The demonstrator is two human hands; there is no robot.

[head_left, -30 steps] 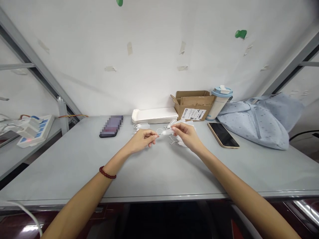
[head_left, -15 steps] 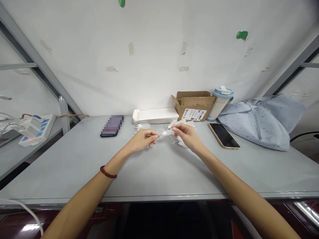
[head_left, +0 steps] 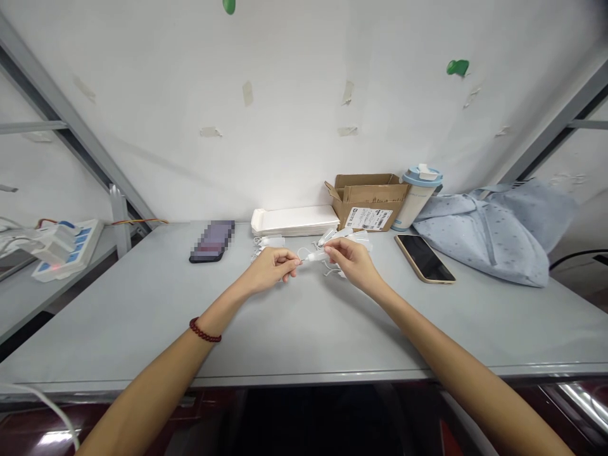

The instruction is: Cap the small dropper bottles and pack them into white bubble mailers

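Over the table's middle, my right hand point(head_left: 350, 259) pinches a small white plastic bottle point(head_left: 315, 256) with a thin needle-like tip that points left. A thin white loop stands up near that tip. My left hand point(head_left: 274, 267) is closed at the tip's end, thumb against forefinger; the fingers hide exactly what lies between them. Several similar white bottles point(head_left: 358, 237) lie behind and beneath my right hand, partly covered by it. More small white pieces with thin loops point(head_left: 272, 241) lie just beyond my left hand.
Flat white boxes point(head_left: 294, 220) lie stacked at the wall, beside an open cardboard box point(head_left: 368, 206) and a tumbler point(head_left: 417, 199). A phone point(head_left: 425, 258) and a light blue cloth bag point(head_left: 484, 237) lie right; a dark blurred-out device point(head_left: 213, 241) lies left. A power strip point(head_left: 71, 250) sits far left.
The view has shifted very slightly. My right-hand fingers have moved a little on the bottle; both hands keep their hold in nearly the same place.
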